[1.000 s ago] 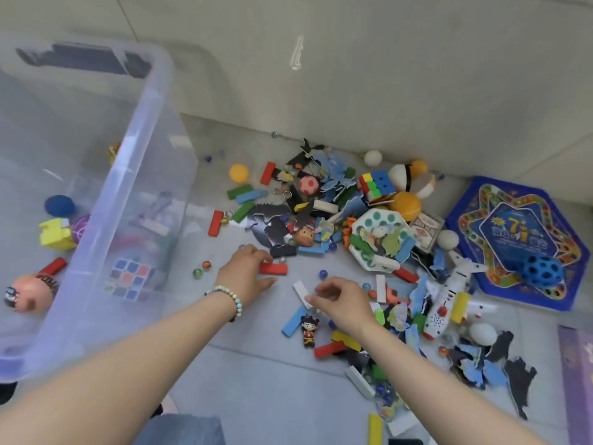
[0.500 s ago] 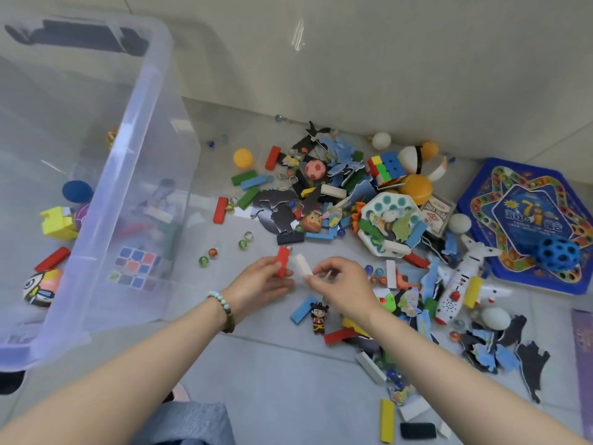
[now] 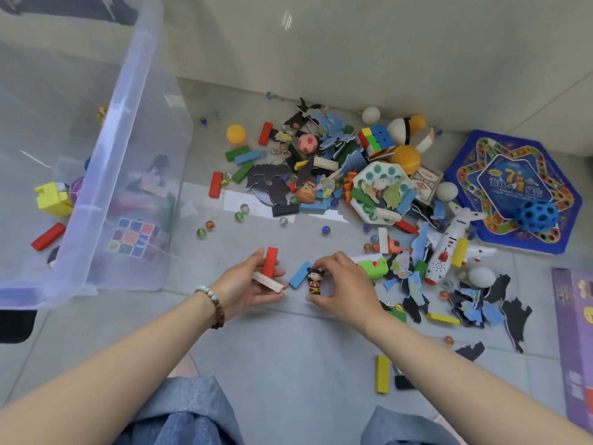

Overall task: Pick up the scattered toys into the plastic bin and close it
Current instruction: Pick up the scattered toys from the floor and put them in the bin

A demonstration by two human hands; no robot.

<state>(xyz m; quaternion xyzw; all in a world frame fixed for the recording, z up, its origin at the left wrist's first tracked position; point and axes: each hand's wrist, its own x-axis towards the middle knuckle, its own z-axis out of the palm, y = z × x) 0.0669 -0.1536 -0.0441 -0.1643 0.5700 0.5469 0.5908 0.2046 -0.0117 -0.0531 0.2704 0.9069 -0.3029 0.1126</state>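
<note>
Low on the floor (image 3: 288, 348), near the middle of the view, the two hands work just beside each other. The left hand (image 3: 244, 284) has its thumb and fingers curled round two pieces. One is a red block (image 3: 270, 260) that stands nearly upright, its long axis toward 12 o'clock with a slight lean to 1. The other is a pale block (image 3: 268, 282) lying across the fingers under it, long axis running from 10 to 4 o'clock. The right hand (image 3: 345, 284), at 3 o'clock of the left, pinches a small doll (image 3: 315, 281) between fingertips at the head and thumb at the feet. The doll is upright, head toward 12 o'clock. A blue block (image 3: 300, 274) lies flat between the hands, pointing toward 1 o'clock.

The bin (image 3: 128, 101) stands open at 10 o'clock of the hands, its long rim running from 7 toward 12 o'clock. A strip of floor with a few marbles (image 3: 201, 233) separates its clear wall from the left hand. The heap of toys (image 3: 321, 175) spreads from 12 round to 4 o'clock, crowding the right hand, and reaches back to the wall (image 3: 353, 43). Open floor lies at 6 o'clock between the forearms, with a yellow block (image 3: 382, 374) at 5 o'clock.
</note>
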